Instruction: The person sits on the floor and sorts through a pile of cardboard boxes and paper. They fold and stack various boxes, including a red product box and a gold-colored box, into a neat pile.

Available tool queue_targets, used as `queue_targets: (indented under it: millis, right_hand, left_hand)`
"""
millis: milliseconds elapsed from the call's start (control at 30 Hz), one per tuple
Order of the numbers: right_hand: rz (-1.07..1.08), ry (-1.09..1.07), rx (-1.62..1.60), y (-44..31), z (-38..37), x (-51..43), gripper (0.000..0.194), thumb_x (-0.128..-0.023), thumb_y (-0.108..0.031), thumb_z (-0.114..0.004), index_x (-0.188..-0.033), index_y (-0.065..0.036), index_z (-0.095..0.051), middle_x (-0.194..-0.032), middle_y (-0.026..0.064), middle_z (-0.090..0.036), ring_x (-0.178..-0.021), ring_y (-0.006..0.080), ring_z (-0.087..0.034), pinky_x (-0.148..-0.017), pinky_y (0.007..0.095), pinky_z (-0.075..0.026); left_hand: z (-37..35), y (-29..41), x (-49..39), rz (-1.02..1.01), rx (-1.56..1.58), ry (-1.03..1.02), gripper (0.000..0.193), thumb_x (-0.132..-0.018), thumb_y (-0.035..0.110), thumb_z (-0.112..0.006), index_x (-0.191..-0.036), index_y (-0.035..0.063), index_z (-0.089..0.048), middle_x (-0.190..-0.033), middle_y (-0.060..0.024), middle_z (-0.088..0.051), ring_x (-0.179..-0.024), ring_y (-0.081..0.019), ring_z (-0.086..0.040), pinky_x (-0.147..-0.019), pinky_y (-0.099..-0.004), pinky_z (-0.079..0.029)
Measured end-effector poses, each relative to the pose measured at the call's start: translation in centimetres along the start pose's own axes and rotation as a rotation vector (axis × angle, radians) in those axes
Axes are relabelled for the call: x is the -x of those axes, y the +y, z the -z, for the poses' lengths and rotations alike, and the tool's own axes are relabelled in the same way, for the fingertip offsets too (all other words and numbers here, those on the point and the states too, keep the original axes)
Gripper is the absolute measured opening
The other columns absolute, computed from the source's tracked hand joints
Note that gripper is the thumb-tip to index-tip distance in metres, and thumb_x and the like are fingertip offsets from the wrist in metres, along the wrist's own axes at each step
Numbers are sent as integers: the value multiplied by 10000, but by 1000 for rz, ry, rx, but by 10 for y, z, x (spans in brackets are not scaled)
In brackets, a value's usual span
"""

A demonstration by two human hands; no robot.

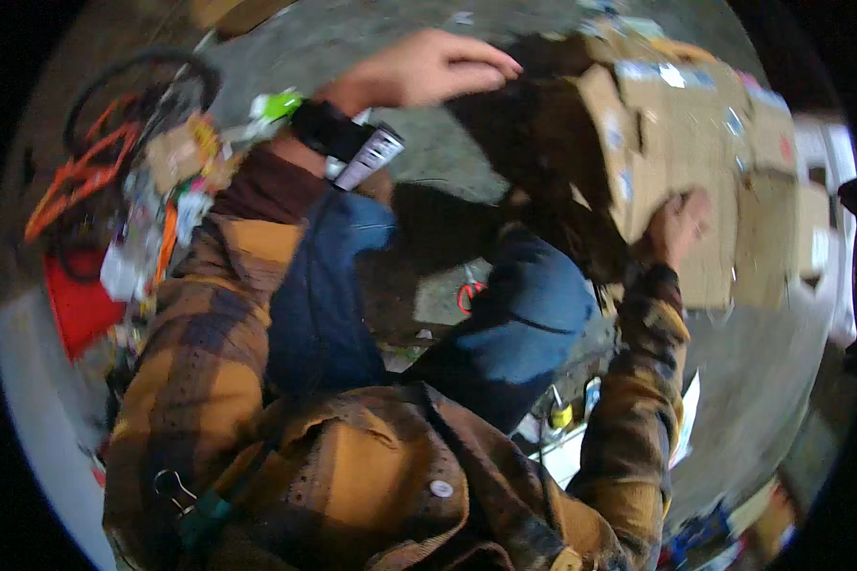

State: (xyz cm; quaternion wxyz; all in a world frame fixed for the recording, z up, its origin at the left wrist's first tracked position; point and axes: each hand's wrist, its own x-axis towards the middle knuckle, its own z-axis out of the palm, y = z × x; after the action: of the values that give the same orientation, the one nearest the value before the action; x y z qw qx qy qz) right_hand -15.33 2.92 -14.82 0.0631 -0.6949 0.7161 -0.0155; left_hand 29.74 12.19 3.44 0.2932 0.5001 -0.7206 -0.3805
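My left hand, blurred, is stretched out over the concrete floor with nothing visible in it. Its fingers point right, towards the cardboard, with a gap at the thumb. A black strap with a pale, marked piece circles that wrist. Against a large flattened cardboard box on the right rests my right hand, its fingers partly curled. Whether it grips or only presses the board cannot be made out. The box's left flap stands beside a dark shadow. Red-handled scissors lie on the floor by my right knee.
To the left are an orange bicycle frame, a red object and a heap of mixed packaging. A small yellow container stands below my right leg. More cardboard shows at the top.
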Motion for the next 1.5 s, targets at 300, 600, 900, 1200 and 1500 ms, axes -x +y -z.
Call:
queue_targets:
  millis: [300,600,900,1200,1500]
  right_hand:
    - [43,176,274,7,-1,-8,554,-971,-404,-348,-1413,-70,-365,-1509,132,-291,-1407,320,-215,-1096,523,-226]
    - [407,-37,1015,27,11,-56,336,-918,-277,-428,-1156,-76,-552,-1226,165,-520,-1163,369,-465,-966,471,-400]
    - [82,-92,279,8,47,-64,417,-918,-379,-447,-1048,-42,-656,-1075,202,-653,-988,369,-611,-869,475,-458]
    - [-57,-78,-284,36,53,-71,355,-873,-256,-422,-981,43,-580,-873,146,-573,-771,257,-493,-718,390,-434]
    - [5,-21,159,42,89,-74,362,-929,-222,-394,-1102,34,-583,-1064,237,-619,-914,369,-586,-800,439,-459]
  left_hand:
    - [93,-70,373,830,113,813,321,-964,226,-523,-1216,40,-593,-1062,-35,-664,-939,-115,-619,-829,-259,-487]
    - [-126,-123,601,1571,65,395,291,-919,311,-576,-1057,68,-658,-904,-41,-668,-788,-163,-629,-704,-305,-514]
    - [-160,-160,544,1260,-211,-22,367,-921,316,-570,-1157,35,-571,-1023,-115,-631,-928,-252,-608,-774,-386,-502]
    - [-152,-302,465,1445,-101,908,561,-675,420,-755,-1038,21,-600,-1015,-195,-638,-924,-362,-630,-764,-445,-523]
    - [-154,-339,443,1730,-356,736,742,-629,486,-764,-1133,2,-514,-1054,-178,-616,-1054,-351,-562,-941,-487,-399]
